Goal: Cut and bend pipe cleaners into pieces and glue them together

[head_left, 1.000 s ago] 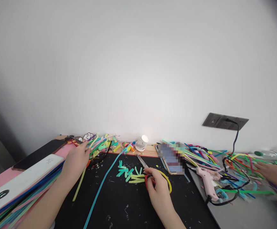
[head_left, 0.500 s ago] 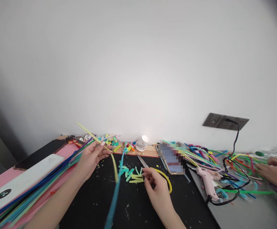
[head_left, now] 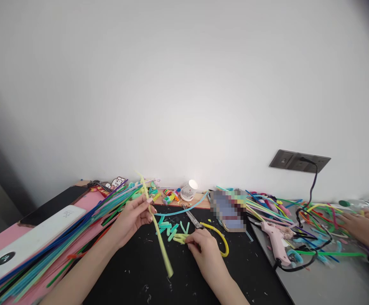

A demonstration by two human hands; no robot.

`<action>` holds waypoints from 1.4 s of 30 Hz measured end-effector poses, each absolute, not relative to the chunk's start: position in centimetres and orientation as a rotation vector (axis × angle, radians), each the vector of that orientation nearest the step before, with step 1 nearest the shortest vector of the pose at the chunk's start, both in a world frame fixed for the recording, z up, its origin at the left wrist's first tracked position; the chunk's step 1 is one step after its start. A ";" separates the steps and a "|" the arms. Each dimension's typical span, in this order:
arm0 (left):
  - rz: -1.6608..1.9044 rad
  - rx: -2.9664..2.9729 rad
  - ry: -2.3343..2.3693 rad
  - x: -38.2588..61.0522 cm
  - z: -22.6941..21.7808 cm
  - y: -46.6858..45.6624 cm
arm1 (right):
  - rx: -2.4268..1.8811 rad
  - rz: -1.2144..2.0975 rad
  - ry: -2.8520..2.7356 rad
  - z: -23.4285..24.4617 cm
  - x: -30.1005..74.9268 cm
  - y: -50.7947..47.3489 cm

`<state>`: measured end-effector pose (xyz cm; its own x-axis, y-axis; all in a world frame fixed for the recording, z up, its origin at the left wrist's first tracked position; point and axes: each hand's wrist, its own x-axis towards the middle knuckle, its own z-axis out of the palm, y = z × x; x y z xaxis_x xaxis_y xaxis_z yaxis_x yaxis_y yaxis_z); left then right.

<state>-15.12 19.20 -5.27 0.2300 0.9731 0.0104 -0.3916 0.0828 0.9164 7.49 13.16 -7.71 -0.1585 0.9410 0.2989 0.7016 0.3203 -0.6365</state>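
Note:
My left hand [head_left: 132, 217] pinches a long yellow-green pipe cleaner [head_left: 159, 238] and holds it slanted above the black mat [head_left: 146, 279]. My right hand [head_left: 203, 250] rests on the mat with its fingertips closed on short yellow cut pieces [head_left: 180, 238]. A heap of short green pieces [head_left: 168, 228] lies just left of those fingers. Scissors with a yellow handle [head_left: 218, 237] lie open behind my right hand. A light blue pipe cleaner [head_left: 184, 208] curves across the back of the mat.
A sheaf of long coloured pipe cleaners [head_left: 60, 250] lies over a pink board and a white box [head_left: 28, 243] on the left. A pink glue gun [head_left: 275, 239], its black cable and more pipe cleaners sit right, where another person's hands [head_left: 362, 226] work. A paper cup [head_left: 189, 190] lies by the wall.
My left hand lifted a yellow-green pipe cleaner from the left pile and brought it toward the middle. The blue pipe cleaner shifted to the back. My right hand moved from the scissors to the yellow pieces.

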 end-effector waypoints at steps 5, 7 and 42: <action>0.964 1.220 0.834 -13.6 -5.8 18.3 | -1.418 0.790 -1.613 -7.3 7.4 13.1; 0.902 1.302 0.857 -13.0 -6.2 18.0 | -1.368 0.944 -1.491 -7.2 7.3 13.1; 0.748 1.256 0.703 -10.2 -7.7 16.4 | -1.074 1.468 -1.256 -7.4 6.2 13.1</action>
